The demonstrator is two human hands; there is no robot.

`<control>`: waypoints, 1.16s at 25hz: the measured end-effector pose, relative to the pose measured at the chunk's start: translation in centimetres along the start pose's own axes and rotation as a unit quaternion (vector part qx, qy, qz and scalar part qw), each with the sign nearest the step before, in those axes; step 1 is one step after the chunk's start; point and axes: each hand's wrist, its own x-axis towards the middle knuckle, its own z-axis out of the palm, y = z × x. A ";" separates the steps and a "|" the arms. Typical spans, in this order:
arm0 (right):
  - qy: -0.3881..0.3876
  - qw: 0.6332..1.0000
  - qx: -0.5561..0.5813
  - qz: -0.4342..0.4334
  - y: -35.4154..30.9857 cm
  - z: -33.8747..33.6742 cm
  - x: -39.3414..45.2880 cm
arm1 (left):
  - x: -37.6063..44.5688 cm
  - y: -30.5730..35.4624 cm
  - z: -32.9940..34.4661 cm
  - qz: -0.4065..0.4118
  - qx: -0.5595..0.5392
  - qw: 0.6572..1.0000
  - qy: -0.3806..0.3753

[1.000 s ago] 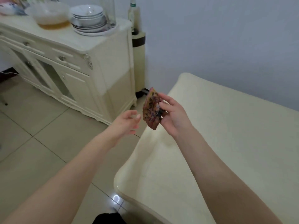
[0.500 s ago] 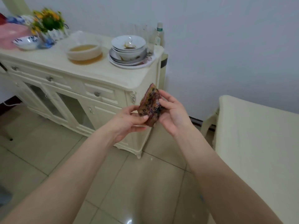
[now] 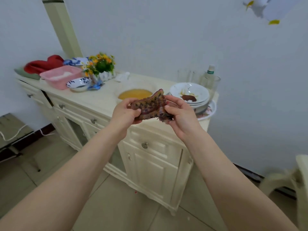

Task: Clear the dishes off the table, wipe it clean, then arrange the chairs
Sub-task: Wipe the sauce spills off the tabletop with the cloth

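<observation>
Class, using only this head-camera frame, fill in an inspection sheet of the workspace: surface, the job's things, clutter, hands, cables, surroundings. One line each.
Surface: cream sideboard top, crowded; only a corner of the table shows at the right edge.
Job's things: stacked dirty plates with brown sauce, bowl of yellow liquid, clear glasses, patterned cloth.
Clutter: pink tub, blue-and-white bowl, flowers, red fabric, bottle.
Hands: left hand and right hand each grip an end of the cloth, held above the sideboard edge.
Cables: white cord on the floor at left.
Surroundings: white wall, tiled floor, cream pillar.
</observation>
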 end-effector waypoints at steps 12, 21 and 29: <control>-0.061 0.747 -0.654 -0.097 5.1 7.1 22.9 | 24.7 -0.5 -5.7 0.149 0.442 0.882 -0.059; -0.202 0.546 -0.803 0.124 9.0 9.7 27.4 | 31.6 -2.8 -6.5 0.211 0.689 0.576 -0.386; -0.108 0.514 -0.842 0.125 8.6 9.8 27.4 | 33.1 -1.7 -5.9 0.216 0.576 0.702 -0.360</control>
